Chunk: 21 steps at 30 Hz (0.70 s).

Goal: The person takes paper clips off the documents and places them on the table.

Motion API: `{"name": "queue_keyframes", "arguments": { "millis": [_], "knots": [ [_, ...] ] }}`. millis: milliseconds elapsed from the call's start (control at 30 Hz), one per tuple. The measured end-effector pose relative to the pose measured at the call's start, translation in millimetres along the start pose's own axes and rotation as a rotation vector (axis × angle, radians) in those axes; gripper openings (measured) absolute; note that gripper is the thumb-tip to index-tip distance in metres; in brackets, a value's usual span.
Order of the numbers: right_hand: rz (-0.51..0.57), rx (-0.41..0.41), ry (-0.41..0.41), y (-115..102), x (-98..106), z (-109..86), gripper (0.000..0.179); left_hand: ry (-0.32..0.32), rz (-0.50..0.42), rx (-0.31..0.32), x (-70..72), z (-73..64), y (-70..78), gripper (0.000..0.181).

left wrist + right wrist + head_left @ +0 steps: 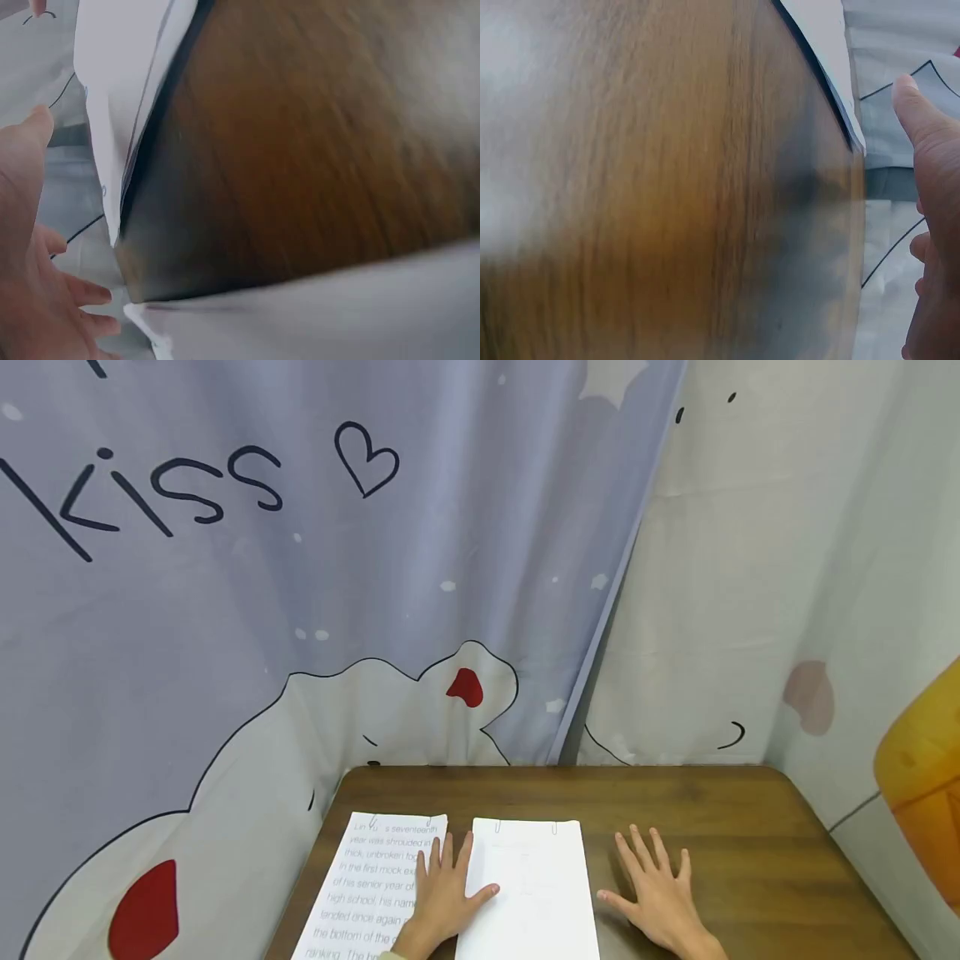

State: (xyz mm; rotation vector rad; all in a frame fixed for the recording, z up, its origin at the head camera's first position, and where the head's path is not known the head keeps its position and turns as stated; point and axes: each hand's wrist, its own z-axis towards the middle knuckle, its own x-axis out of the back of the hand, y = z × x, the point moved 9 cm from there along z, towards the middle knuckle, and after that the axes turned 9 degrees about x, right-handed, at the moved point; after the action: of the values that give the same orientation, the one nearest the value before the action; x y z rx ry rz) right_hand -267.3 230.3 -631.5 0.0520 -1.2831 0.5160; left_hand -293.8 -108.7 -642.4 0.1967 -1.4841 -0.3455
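My left hand, fingers spread and straight, is over the gap between two stacks of paper. To its left lies a stack of printed sheets with large English text. On its other side is a stack of white paper, mostly blank with faint marks showing, two paper clips at its top edge. My right hand is spread over the wooden table, right of the white stack, holding nothing. In the wrist views the left hand and right hand show empty; contact with the surface is unclear.
The brown wooden table has rounded far corners. A printed curtain with "kiss" and a heart hangs behind it, and pale fabric covers the right side. An orange-yellow printed shape is at the right edge.
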Motion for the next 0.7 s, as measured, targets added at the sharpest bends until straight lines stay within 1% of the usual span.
{"name": "queue_keyframes", "arguments": {
  "millis": [133, 300, 400, 533, 633, 700],
  "knots": [
    [0.029, 0.023, 0.018, -10, -9, 1.7, 0.096, -0.008, -0.029, 0.017, -6.3, -1.2, 1.3, 0.103],
    [0.049, 0.084, 0.041, -23, -19, 9.3, 0.096, -0.016, -0.057, 0.026, -11.9, 0.1, 4.9, 0.099],
    [0.066, 0.109, 0.024, -28, -26, 12.2, 0.097, -0.037, -0.07, 0.024, -14.9, -1.3, 9.2, 0.097],
    [0.103, 0.122, -0.031, -33, -35, 10.4, 0.093, -0.071, -0.096, 0.018, -21.6, -6.9, 15.3, 0.095],
    [0.142, 0.127, -0.056, -38, -38, 9.7, 0.09, -0.064, -0.126, 0.018, -23.2, -8.4, 16.9, 0.093],
    [0.162, 0.124, -0.065, -40, -40, 10.8, 0.089, -0.055, -0.163, 0.026, -22.4, -7.4, 15.8, 0.091]
  ]
}}
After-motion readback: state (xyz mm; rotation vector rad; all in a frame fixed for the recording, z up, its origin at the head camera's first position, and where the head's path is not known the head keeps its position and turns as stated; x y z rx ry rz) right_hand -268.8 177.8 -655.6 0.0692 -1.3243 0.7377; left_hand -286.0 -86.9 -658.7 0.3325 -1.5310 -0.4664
